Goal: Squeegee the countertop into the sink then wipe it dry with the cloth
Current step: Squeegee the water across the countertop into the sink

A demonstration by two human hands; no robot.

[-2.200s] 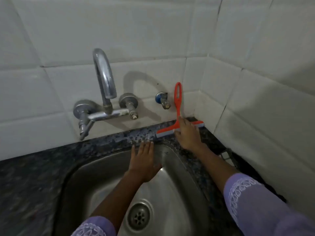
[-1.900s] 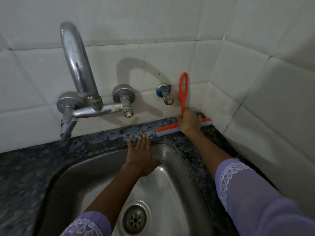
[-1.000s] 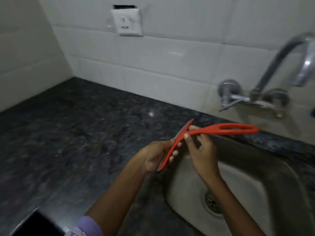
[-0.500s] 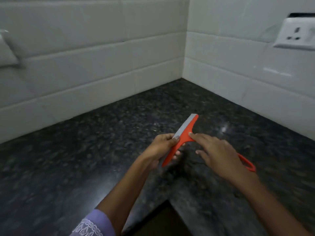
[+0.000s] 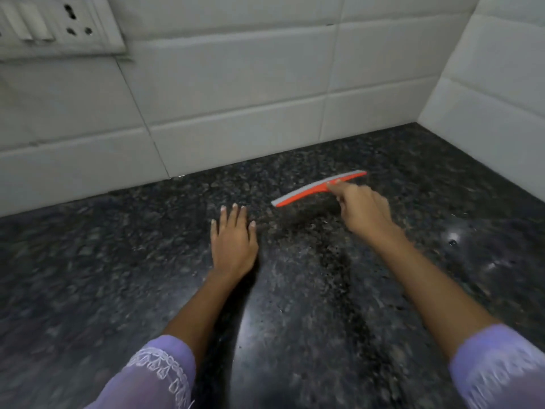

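An orange squeegee [image 5: 306, 193] with a grey blade rests its blade on the dark speckled countertop [image 5: 147, 261], near the back wall. My right hand [image 5: 361, 209] grips its handle, which is hidden under the hand, with the index finger stretched along the orange head. My left hand [image 5: 233, 240] lies flat on the counter to the left of the blade, fingers together and nothing in it. Neither the sink nor the cloth is in view.
White tiled walls [image 5: 236, 84] meet in a corner at the right. A white switch-and-socket plate [image 5: 53, 25] sits on the back wall at upper left. Wet glints [image 5: 452, 240] show on the counter at right.
My view swung from the sink to the counter corner. My left hand let go of the blade and dropped flat on the counter. My right hand set the blade down on the stone.
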